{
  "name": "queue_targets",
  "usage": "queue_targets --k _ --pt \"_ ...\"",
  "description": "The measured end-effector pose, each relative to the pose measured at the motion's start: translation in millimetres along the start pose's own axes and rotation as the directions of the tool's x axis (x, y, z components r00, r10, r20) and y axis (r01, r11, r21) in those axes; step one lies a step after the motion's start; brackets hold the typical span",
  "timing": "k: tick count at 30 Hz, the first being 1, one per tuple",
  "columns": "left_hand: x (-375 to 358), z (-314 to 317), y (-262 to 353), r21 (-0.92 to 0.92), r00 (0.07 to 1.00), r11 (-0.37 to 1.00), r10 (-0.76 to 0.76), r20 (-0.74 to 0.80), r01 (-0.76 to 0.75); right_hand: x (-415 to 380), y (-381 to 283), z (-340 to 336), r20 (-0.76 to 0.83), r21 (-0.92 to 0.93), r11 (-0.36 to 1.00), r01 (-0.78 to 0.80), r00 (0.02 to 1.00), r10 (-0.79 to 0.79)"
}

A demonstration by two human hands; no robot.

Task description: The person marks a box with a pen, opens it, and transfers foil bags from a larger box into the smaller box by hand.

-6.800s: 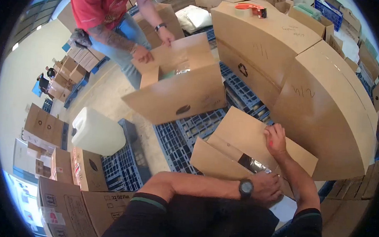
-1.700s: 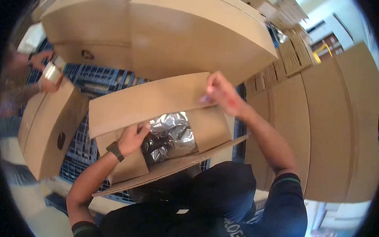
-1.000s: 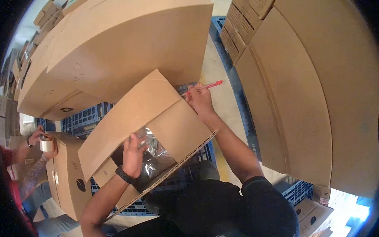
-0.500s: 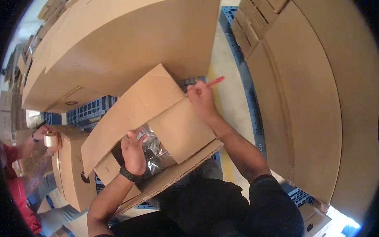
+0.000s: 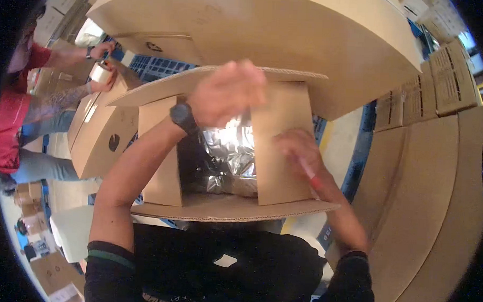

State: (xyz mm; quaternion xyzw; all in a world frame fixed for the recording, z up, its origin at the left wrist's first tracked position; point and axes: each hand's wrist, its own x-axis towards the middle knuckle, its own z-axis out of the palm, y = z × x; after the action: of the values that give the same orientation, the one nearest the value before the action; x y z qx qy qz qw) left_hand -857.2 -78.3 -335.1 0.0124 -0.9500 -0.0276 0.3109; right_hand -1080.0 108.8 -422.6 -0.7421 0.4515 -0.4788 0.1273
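Observation:
An open cardboard box (image 5: 281, 147) stands in front of me, its long flaps raised at the front and back and its short flaps folded over the ends. Shiny silver packaging (image 5: 230, 156) shows inside. My left hand (image 5: 230, 92), with a dark watch at the wrist, is blurred above the far long flap; its fingers are smeared by motion. Over the right short flap, my right hand (image 5: 300, 150) is closed on a red marker (image 5: 312, 177), also blurred.
A large carton (image 5: 246, 28) fills the space beyond the box. At left a co-worker in red (image 5: 14, 116) holds a tape roll (image 5: 100, 71) over another carton (image 5: 112, 130). Large flattened cardboard (image 5: 410, 183) stands at right. Blue pallets (image 5: 159, 67) lie behind.
The view has turned, and the box now appears squarer, its back flap upright. My left hand has lifted from the box opening to the far flap. My right hand has come over the right flap.

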Motion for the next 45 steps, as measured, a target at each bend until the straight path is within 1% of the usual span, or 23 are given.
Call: queue_targets --k 1,3,5,7,8,10,11,13,14,16,17,20,21,23,25,27,28,29,32,34,38,41,45 --pt "-9 0 8 0.131 0.953 0.965 0.190 0.235 -0.225 10 -6 7 -0.002 0.019 1.000 0.004 1.000 -0.004" --pt "-50 13 17 -0.150 0.916 0.988 0.027 0.401 0.036 28 -30 19 0.331 0.094 0.936 0.338 0.876 -0.349" --pt "-81 6 21 -0.201 0.893 0.973 -0.007 0.449 0.109 28 -29 23 0.411 0.138 0.931 0.339 0.835 -0.365" --pt "-97 -17 26 -0.185 0.775 0.942 -0.109 0.623 0.282 30 -30 19 0.479 0.171 0.929 0.329 0.796 -0.370" --pt "-99 -26 26 -0.190 0.772 0.939 -0.110 0.626 0.288 39 -38 7 0.406 0.208 0.934 0.289 0.844 -0.351" --pt "-104 -55 34 0.032 0.516 0.943 -0.210 0.830 0.332 59 -60 -25 0.352 0.250 0.955 0.159 0.904 -0.242" --pt "-102 -71 38 0.040 0.507 0.934 -0.228 0.831 0.354 62 -69 -43 0.369 0.235 0.970 0.064 0.917 -0.150" --pt "-94 -101 46 0.078 0.478 0.968 -0.187 0.858 0.238 52 -76 -49 -0.014 0.144 0.989 0.041 0.999 -0.040" --pt "-94 -114 47 0.134 0.557 0.964 -0.244 0.794 0.232 42 -70 -59 -0.043 0.116 0.993 0.014 0.999 -0.009" --pt "-102 -149 53 0.320 0.510 0.917 -0.398 0.763 0.236 28 -65 -74 -0.073 0.072 0.997 -0.031 0.997 0.036" --pt "-99 -161 53 0.444 0.213 0.839 -0.518 0.828 0.316 24 -67 -79 -0.133 0.166 0.980 -0.111 0.982 0.134" --pt "-128 -180 52 0.527 0.304 0.825 -0.565 0.767 0.203 27 -68 -76 -0.217 0.146 0.980 -0.139 0.962 0.168" --pt "-127 -173 54 0.512 0.318 0.839 -0.544 0.776 0.187 23 -65 -69 -0.273 0.263 0.957 -0.119 0.943 0.192" --pt "-113 -145 57 0.633 0.114 0.743 -0.663 0.740 0.214 23 -56 -62 -0.309 0.418 0.908 -0.034 0.935 0.177" --pt "-61 -104 65 0.463 0.072 0.768 -0.545 0.835 0.442 22 -56 -52 -0.359 0.431 0.902 -0.009 0.916 0.180" --pt "-46 -44 71 0.113 0.523 0.946 -0.265 0.810 0.303 21 -56 -52 -0.375 0.476 0.879 0.027 0.910 0.175" --pt "-28 -10 74 -0.029 0.540 0.944 -0.163 0.826 0.330 21 -56 -53 -0.382 0.467 0.884 0.018 0.906 0.183" --pt "-15 19 82 -0.093 0.666 0.981 -0.045 0.745 0.170 22 -55 -53 -0.384 0.473 0.881 0.016 0.904 0.190" --pt "11 88 101 -0.204 0.720 0.975 0.078 0.689 0.089 24 -58 -55 -0.384 0.471 0.882 -0.018 0.896 0.223" --pt "3 97 91 -0.344 0.782 0.910 0.036 0.622 0.232 23 -60 -57 -0.372 0.471 0.880 -0.064 0.890 0.264" --pt "0 72 77 -0.198 0.789 0.967 -0.004 0.615 0.159 15 -56 -66 -0.330 0.557 0.828 -0.061 0.899 0.288" --pt "-9 46 76 -0.051 0.712 0.990 -0.059 0.700 0.132 15 -57 -57 -0.411 0.561 0.828 -0.029 0.858 0.308" --pt "-30 -7 71 0.106 0.788 0.988 -0.151 0.597 0.110 16 -57 -59 -0.396 0.562 0.827 -0.025 0.869 0.295"
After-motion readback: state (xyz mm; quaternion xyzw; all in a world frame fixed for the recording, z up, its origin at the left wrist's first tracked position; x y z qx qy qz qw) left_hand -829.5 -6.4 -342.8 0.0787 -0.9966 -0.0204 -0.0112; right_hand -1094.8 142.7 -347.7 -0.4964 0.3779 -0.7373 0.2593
